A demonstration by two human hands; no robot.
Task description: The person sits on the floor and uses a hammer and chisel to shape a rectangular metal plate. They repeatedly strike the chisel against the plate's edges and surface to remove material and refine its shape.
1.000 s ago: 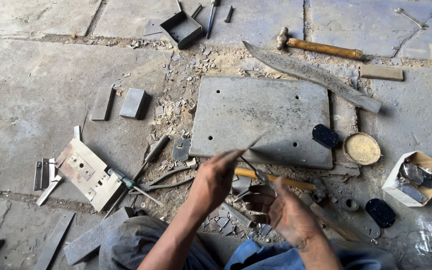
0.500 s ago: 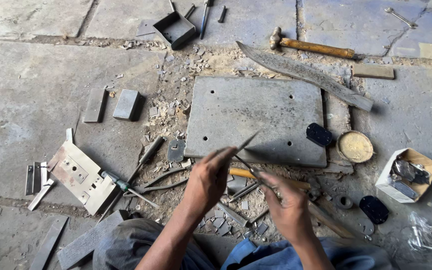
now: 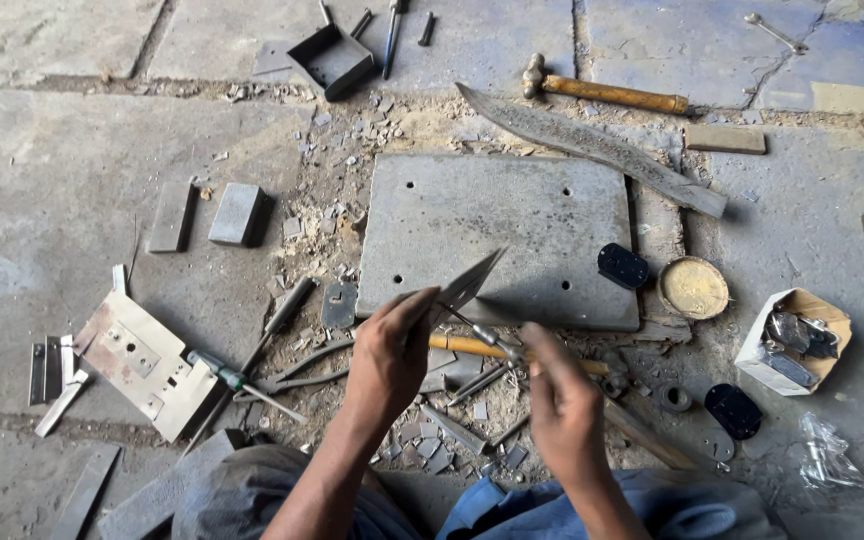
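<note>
Big grey steel plate (image 3: 497,235) w/ drilled holes lies flat on the stone floor (image 3: 42,220); looks heavy, stiff, prob. a two-hand lift by the edges. Behind it a long rough blade blank (image 3: 592,145) and a wooden-handled hammer (image 3: 602,92), just apart. Left of the plate, a punched sheet bracket (image 3: 147,365) and a green-handled screwdriver (image 3: 237,380); right, a round brass-coloured lid (image 3: 693,288) and a small card box of parts (image 3: 794,340). Near the plate's front edge, left hand (image 3: 390,355) is closed, pinching the lower corner of a thin triangular metal offcut (image 3: 467,285), held up off the floor, tip over the plate. Offcut reads light, stiff, sharp-edged, maybe slick w/ dust: best gripped on the flat faces near the wide end, not the point. Right hand (image 3: 562,400) is curled round a slim metal tool (image 3: 487,340) that meets the offcut's base; exact grip can't tell, fingers hidden.
</note>
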